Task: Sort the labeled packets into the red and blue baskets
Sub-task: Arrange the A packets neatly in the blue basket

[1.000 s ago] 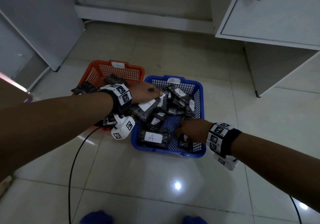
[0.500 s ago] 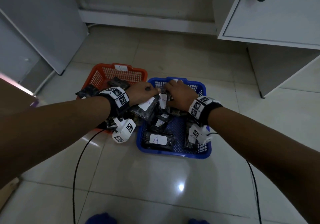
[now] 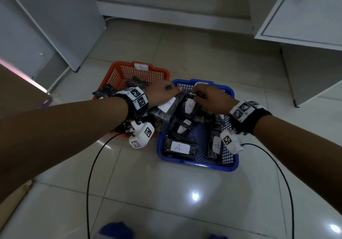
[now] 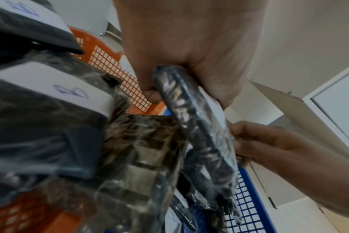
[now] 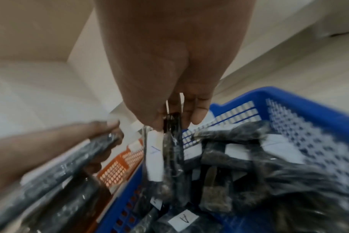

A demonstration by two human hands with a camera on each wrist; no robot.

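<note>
Dim head view; floor [image 3: 185, 192] glare; wrist views blurred.

Both arms reach over the blue basket [image 3: 196, 162]; left hand [image 3: 162, 94] and right hand [image 3: 209, 100] each pinch a packet.

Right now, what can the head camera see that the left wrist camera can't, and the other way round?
Only the head view shows the packet marked A lying flat in the blue basket, plus the B tag on the red basket.

Only the left wrist view shows a packet label marked B up close.

Both show the left hand gripping a dark packet, and both baskets.
</note>
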